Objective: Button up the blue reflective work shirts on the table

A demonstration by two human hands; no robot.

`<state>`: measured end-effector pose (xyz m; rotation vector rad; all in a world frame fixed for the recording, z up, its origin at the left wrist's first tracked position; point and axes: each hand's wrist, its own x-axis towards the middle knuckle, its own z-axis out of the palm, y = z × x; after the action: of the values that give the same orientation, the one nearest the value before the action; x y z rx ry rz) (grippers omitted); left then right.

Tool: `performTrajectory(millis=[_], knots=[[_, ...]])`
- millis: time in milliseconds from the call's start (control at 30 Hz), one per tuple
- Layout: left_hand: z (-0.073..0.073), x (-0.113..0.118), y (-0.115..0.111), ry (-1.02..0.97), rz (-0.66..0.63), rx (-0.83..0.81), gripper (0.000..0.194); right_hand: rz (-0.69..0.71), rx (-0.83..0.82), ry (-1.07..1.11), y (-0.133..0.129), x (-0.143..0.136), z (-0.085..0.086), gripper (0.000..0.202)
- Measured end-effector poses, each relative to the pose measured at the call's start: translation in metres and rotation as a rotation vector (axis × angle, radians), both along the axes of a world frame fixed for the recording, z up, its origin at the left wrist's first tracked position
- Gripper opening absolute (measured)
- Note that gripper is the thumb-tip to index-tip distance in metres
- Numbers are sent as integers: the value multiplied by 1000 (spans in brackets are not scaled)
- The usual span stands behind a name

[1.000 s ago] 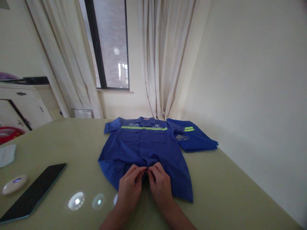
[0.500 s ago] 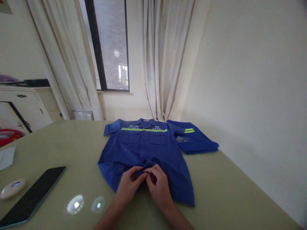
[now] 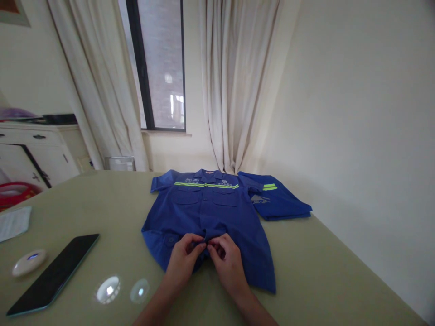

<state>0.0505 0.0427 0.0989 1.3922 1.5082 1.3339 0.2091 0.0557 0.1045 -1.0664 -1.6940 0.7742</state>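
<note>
A blue short-sleeved work shirt (image 3: 217, 217) lies front side up, its collar away from me and a yellow-green reflective stripe across the chest. At the lower front opening, my left hand (image 3: 185, 258) pinches the placket between thumb and finger. Right beside it, my right hand (image 3: 226, 260) pinches the other side of the same edge, the fingertips nearly touching. The cloth bunches up between them. Whether a button sits under the fingertips is hidden. The shirt's lower left corner is turned back, showing a small round button.
Behind the shirt's right sleeve lies a folded blue garment (image 3: 280, 201) with a reflective stripe. To the left are a dark tablet-like slab (image 3: 54, 274), a white oval device (image 3: 30, 262) and a pale paper (image 3: 15, 223) on the greenish table (image 3: 118, 203). A wall borders the right side.
Both hands stay at the shirt's front, their fingertips drawn slightly closer together and the raised fold of cloth smaller. The view has shifted slightly to the left.
</note>
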Motion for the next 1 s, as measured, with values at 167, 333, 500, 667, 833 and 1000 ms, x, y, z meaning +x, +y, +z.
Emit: performTrajectory(millis=[167,333,500,667,833,1000], knots=[[-4,6,-2,46,15,-7,33,2,-53,13,1,0,-4,18],[-3,2,0,48,-17,-113,35,-3,-82,-6,-1,-3,-3,20],[8,-4,-2,187,14,-131,23,9,-68,-38,-4,-4,-1,23],[12,-9,-2,234,-27,-118,23,33,-73,-126,-4,-5,-2,27],[6,-13,1,292,-40,-55,30,17,-69,-182,-4,-5,-5,28],[0,-12,2,255,-36,-41,32,-10,-61,-209,-3,-5,-5,24]])
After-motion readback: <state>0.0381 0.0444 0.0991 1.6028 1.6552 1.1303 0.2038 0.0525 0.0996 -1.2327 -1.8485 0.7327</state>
